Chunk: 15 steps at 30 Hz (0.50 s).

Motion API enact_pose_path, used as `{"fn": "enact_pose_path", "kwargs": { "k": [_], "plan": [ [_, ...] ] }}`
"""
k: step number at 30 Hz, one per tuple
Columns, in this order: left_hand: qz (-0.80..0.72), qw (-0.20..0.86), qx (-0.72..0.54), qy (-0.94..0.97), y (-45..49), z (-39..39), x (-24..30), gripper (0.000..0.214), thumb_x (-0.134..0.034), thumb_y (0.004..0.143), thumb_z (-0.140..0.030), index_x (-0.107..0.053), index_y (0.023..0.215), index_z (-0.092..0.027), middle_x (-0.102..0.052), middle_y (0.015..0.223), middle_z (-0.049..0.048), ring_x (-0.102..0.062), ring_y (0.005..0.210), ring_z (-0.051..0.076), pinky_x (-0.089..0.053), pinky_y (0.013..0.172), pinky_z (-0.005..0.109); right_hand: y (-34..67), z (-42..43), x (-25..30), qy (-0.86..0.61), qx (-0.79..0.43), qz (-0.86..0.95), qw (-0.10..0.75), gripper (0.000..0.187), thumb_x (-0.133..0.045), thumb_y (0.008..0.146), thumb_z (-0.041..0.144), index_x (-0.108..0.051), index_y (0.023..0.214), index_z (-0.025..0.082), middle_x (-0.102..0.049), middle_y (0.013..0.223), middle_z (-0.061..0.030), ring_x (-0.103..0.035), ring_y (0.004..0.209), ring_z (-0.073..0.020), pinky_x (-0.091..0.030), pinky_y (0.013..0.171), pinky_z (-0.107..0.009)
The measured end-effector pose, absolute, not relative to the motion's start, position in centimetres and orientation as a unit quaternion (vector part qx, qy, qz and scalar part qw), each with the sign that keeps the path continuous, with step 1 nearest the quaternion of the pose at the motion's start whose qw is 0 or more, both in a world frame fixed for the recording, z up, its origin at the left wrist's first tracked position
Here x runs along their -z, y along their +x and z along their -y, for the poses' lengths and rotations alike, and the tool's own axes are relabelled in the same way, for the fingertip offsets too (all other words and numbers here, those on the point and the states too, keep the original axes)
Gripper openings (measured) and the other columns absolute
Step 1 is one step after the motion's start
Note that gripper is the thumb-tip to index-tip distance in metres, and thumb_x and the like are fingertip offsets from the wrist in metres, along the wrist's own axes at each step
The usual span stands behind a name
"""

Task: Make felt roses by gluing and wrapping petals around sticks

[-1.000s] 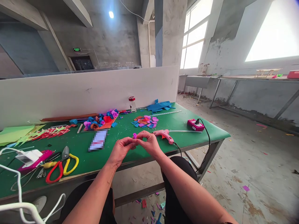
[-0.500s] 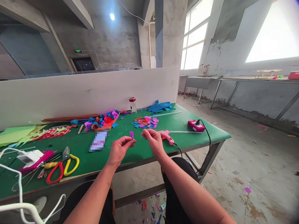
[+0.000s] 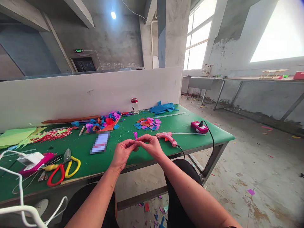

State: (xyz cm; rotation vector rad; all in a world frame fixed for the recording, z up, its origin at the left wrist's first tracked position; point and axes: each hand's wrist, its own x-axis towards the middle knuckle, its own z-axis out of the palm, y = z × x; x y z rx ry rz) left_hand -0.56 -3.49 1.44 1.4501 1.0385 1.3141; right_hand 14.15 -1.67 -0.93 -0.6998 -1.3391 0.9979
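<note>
A small purple paper flower (image 3: 135, 135) stands upright above the table's front edge, pinched at its base. My left hand (image 3: 123, 153) is closed on it from the left. My right hand (image 3: 150, 145) meets it from the right, thumb and fingers pressed together at the same base. The lower end of the flower is hidden by my fingers. Just right of my right hand lies a pink hot glue gun (image 3: 168, 138). Beyond my hands is a pile of purple, blue and brown paper pieces (image 3: 147, 123).
Finished paper flowers (image 3: 104, 123) lie in a heap at the back left. Red-and-yellow-handled pliers (image 3: 67, 166) and a white charger (image 3: 32, 159) are at left. A pink power socket (image 3: 199, 127) with a black cord sits at right. A jar (image 3: 135, 107) stands against the white partition (image 3: 95, 95).
My right hand has moved left and now touches the flower's base together with my left hand. The flower has shifted slightly to the right.
</note>
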Motion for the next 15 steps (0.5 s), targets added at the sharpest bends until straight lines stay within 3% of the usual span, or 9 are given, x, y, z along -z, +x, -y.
{"fn": "enact_pose_path", "kwargs": {
  "k": [6,15],
  "plan": [
    [-0.417,0.438,-0.56,0.566,-1.03,3.52,-2.01,0.036,-0.083,0.065,-0.042,-0.077,0.091,-0.018,-0.073,0.091,0.006,-0.061,0.074,0.016,-0.048,0.068,0.026,14.31,1.27,0.99,-0.327,-0.432,0.57,0.618,0.033,-0.075,0.07,0.05,-0.07,0.075,0.017,-0.068,0.07,-0.0023,-0.06,0.064,-0.0161,-0.046,0.06,-0.027],
    [-0.425,0.451,-0.578,0.531,-1.29,3.14,-2.1,0.031,-0.088,0.055,-0.04,-0.079,0.075,-0.017,-0.075,0.078,0.0071,-0.053,0.064,0.013,-0.045,0.063,0.026,14.24,1.56,1.24,-0.345,-0.406,0.643,0.551,0.033,-0.074,0.071,0.048,-0.072,0.077,0.016,-0.068,0.071,-0.0016,-0.055,0.062,-0.0132,-0.043,0.06,-0.026]
  ]
}}
